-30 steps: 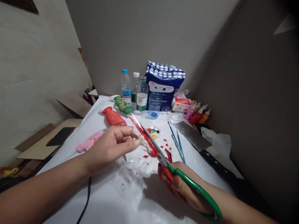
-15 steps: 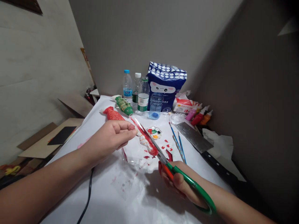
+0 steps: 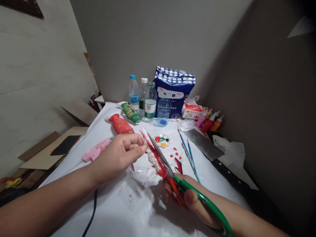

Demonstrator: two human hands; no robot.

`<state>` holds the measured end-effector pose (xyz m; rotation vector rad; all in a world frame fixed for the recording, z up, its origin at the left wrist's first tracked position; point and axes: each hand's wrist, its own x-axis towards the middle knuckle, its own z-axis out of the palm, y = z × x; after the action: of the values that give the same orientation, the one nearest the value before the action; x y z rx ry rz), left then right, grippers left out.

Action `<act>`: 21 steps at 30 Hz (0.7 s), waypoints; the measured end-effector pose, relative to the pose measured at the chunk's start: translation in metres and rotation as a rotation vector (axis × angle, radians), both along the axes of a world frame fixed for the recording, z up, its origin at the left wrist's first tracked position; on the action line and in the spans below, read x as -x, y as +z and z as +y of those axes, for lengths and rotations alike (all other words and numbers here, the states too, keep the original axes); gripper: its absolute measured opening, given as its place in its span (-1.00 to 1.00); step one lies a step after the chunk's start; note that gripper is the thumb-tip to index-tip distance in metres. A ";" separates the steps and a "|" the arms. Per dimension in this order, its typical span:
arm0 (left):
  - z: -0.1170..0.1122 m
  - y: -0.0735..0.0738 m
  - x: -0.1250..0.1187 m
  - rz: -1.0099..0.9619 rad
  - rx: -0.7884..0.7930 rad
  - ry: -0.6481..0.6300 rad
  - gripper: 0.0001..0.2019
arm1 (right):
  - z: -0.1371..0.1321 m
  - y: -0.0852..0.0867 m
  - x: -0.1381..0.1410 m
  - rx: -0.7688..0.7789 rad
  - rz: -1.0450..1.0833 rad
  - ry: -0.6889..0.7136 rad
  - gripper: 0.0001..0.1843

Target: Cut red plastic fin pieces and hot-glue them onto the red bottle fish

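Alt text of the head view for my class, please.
A right hand holds green and orange scissors against a red-and-white piece pinched by the left hand, above a white table. Beyond are a red fish shape, a green fish shape, a paint palette, clear bottles and a blue bag.

Dim greyish light, soft shadows across the white table cover (image 3: 123, 217), near-black upper-right corner

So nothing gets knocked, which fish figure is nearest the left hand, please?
The red fish, partly behind the left hand; the green fish lies farther back.
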<state>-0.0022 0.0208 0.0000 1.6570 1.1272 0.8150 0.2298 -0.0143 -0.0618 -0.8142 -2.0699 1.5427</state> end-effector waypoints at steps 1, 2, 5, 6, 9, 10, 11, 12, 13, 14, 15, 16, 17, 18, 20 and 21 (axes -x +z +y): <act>-0.001 0.000 -0.001 -0.005 0.002 0.008 -0.71 | -0.001 -0.003 0.000 0.012 0.009 -0.006 -0.18; -0.001 -0.001 -0.001 -0.009 0.007 0.016 -0.71 | -0.001 -0.005 0.001 0.021 0.022 -0.014 -0.18; -0.002 -0.003 -0.002 -0.027 0.025 0.028 -0.72 | -0.003 -0.011 0.002 0.037 0.074 -0.035 -0.23; -0.002 -0.004 -0.002 -0.035 0.031 0.031 -0.73 | -0.003 -0.013 0.002 0.040 0.088 -0.040 -0.24; -0.003 -0.006 -0.002 -0.072 0.049 0.036 -0.74 | -0.003 -0.015 0.003 0.059 0.105 -0.051 -0.24; -0.003 -0.007 -0.002 -0.085 0.055 0.034 -0.74 | -0.003 -0.015 0.004 0.066 0.103 -0.059 -0.24; -0.003 -0.008 -0.002 -0.097 0.059 0.031 -0.74 | -0.003 -0.015 0.004 0.074 0.099 -0.066 -0.24; -0.004 -0.008 -0.001 -0.109 0.061 0.027 -0.74 | -0.003 -0.016 0.004 0.081 0.097 -0.072 -0.23; -0.004 -0.009 -0.001 -0.120 0.061 0.025 -0.74 | -0.003 -0.016 0.005 0.086 0.097 -0.078 -0.23; -0.005 -0.010 -0.001 -0.129 0.061 0.024 -0.74 | -0.003 -0.017 0.005 0.089 0.094 -0.081 -0.22; -0.006 -0.011 0.000 -0.138 0.061 0.025 -0.74 | -0.004 -0.017 0.005 0.090 0.088 -0.080 -0.22; -0.006 -0.012 0.000 -0.148 0.062 0.028 -0.74 | -0.004 -0.017 0.004 0.086 0.077 -0.081 -0.22; -0.007 -0.013 0.000 -0.158 0.063 0.030 -0.74 | -0.004 -0.017 0.003 0.080 0.064 -0.082 -0.22; -0.007 -0.013 0.001 -0.166 0.064 0.033 -0.74 | -0.005 -0.017 0.003 0.074 0.052 -0.082 -0.22; -0.008 -0.013 0.000 -0.174 0.068 0.041 -0.74 | -0.005 -0.017 0.001 0.068 0.034 -0.075 -0.24; -0.009 -0.012 0.000 -0.168 0.071 0.048 -0.73 | -0.006 -0.016 0.001 0.074 0.032 -0.073 -0.26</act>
<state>-0.0024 0.0118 -0.0119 1.4786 1.0696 0.9171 0.2287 -0.0199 -0.0776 -0.8766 -1.9488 1.5902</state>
